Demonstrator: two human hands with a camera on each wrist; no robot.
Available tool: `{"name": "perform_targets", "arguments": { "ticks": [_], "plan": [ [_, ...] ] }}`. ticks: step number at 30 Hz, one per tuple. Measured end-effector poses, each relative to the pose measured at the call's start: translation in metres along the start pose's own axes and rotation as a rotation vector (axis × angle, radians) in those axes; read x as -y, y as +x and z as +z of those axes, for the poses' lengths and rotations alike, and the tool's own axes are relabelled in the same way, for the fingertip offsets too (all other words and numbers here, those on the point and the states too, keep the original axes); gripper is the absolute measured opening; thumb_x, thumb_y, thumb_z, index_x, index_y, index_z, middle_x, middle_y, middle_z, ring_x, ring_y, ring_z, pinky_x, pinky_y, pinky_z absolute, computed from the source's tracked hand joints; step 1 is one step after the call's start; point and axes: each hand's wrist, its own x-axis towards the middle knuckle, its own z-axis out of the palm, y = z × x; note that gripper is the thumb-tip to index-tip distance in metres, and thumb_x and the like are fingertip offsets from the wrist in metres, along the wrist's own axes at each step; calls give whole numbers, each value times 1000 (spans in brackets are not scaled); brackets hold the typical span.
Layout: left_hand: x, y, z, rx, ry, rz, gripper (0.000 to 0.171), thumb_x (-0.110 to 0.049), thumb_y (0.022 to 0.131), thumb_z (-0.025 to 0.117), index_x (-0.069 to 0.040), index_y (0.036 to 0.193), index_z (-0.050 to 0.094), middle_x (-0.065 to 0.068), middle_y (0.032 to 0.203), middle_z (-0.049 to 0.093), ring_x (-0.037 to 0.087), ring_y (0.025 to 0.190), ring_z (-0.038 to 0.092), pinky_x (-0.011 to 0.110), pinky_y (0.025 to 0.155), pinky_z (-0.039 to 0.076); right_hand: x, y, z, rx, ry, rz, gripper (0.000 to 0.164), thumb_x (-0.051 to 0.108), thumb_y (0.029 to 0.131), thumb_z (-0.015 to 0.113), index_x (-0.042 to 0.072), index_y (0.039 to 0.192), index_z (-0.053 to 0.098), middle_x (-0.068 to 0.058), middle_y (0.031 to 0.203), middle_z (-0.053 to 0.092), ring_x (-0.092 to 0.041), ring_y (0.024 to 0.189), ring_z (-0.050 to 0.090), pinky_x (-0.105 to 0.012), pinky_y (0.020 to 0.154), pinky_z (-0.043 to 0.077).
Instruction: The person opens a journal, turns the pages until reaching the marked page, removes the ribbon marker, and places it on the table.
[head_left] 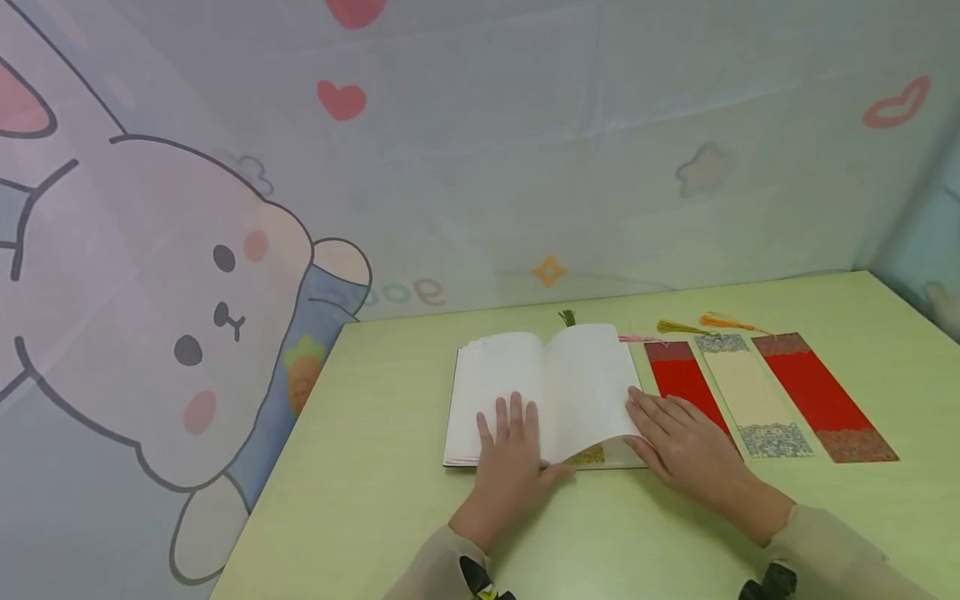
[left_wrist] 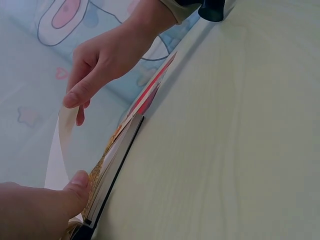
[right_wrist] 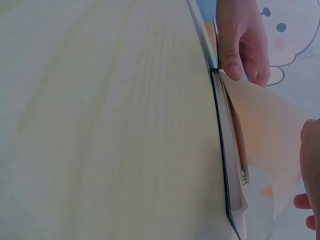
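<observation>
An open book (head_left: 495, 358) with blank white pages lies on the table. My left hand (head_left: 510, 454) rests on its left page, fingers straight and spread, with the thumb by the spine at the lower edge. My right hand (head_left: 678, 442) pinches the outer edge of a right-hand page (head_left: 588, 383) between thumb and fingers. That page curves up off the pages below, as the right wrist view also shows. Under it peeks the gold patterned end of a bookmark (head_left: 587, 456), the rest hidden. A dark green tassel (head_left: 567, 317) sticks out past the book's top edge.
Right of the book lie a red bookmark (head_left: 678, 367) with a pink tassel, partly behind my right hand, a cream bookmark (head_left: 750, 392) and another red bookmark (head_left: 821, 392). A printed cloth (head_left: 480, 167) hangs behind the pale green table (head_left: 360, 467).
</observation>
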Motion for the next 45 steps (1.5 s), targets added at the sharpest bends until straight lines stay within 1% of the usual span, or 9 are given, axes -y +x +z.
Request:
{"name": "perform_targets", "arguments": {
  "ticks": [8, 16, 20, 24, 27, 30, 35, 40, 45],
  "plan": [
    [-2, 4, 1, -37, 10, 31, 95, -69, 82, 46, 2, 143, 30, 24, 149, 20, 41, 137, 15, 61, 104, 12, 2, 2, 2, -5, 21, 8, 73, 52, 99, 18, -3, 119, 61, -18, 123, 57, -32, 108, 57, -51, 89, 43],
    [0, 3, 0, -57, -11, 49, 88, -63, 85, 48, -3, 146, 25, 23, 151, 13, 40, 137, 14, 63, 103, 12, 2, 2, 2, 19, 23, 23, 76, 54, 98, 16, -5, 122, 58, -20, 127, 54, -33, 113, 54, -52, 90, 42],
    [2, 2, -2, -99, -28, 74, 85, -58, 87, 52, -6, 147, 22, 23, 152, 9, 41, 137, 15, 65, 101, 16, 2, 1, 0, 42, 34, 31, 73, 54, 98, 21, -5, 126, 54, -19, 131, 51, -33, 116, 51, -49, 96, 38],
    [4, 1, -4, -150, -17, 104, 85, -53, 87, 55, -5, 148, 20, 25, 152, 5, 41, 136, 16, 64, 100, 19, 1, 0, 1, 39, 47, 32, 69, 52, 98, 28, -4, 128, 52, -19, 133, 49, -33, 118, 50, -49, 96, 38],
    [5, 2, -4, -182, -15, 115, 87, -52, 86, 57, -4, 148, 18, 25, 152, 5, 41, 137, 15, 64, 100, 20, 1, 0, 1, 31, 54, 30, 70, 53, 98, 25, -5, 129, 52, -19, 133, 49, -33, 117, 50, -52, 91, 41],
    [6, 1, -6, -214, -13, 133, 85, -49, 88, 57, -3, 147, 17, 25, 151, 5, 41, 137, 12, 63, 100, 21, 1, 1, 1, 30, 54, 28, 72, 54, 98, 21, -4, 129, 51, -19, 134, 49, -33, 117, 50, -52, 91, 41],
    [8, -1, -11, -309, 15, 186, 77, -38, 89, 59, 3, 144, 24, 28, 150, 4, 42, 137, 11, 61, 100, 25, -1, 2, 0, 43, 51, 30, 73, 55, 97, 20, -3, 130, 51, -18, 134, 49, -32, 117, 50, -51, 91, 41],
    [10, 0, -13, -382, 15, 205, 85, -30, 85, 66, 8, 143, 17, 34, 148, 0, 46, 136, 6, 57, 101, 26, -2, 1, 0, 65, 53, 27, 74, 55, 97, 20, -3, 129, 52, -18, 134, 49, -33, 117, 50, -52, 92, 41],
    [10, 0, -11, -417, -80, 153, 104, -23, 79, 72, 7, 144, -2, 33, 146, -16, 44, 136, -8, 56, 103, 21, -2, -1, 1, 80, 58, 22, 68, 53, 97, 29, -3, 128, 53, -18, 132, 50, -33, 116, 50, -51, 93, 40]
  ]
}}
